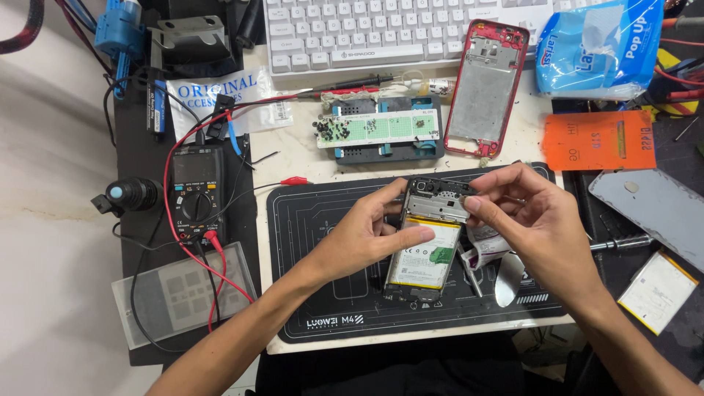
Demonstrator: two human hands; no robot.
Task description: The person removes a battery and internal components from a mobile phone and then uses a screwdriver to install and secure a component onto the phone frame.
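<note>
Right over the black work mat [308, 220], both hands hold an opened phone [427, 246] with its back off, the battery showing. Left hand [367, 235] grips the phone's left edge, thumb lying across the battery. Right hand [532, 220] has its fingertips pinched together at the phone's top right corner. Beyond the mat lie a red phone frame [485, 88], a green screw tray [380, 128] and a white keyboard [381, 33]. Left of the mat sits a multimeter [195, 198] with red leads.
</note>
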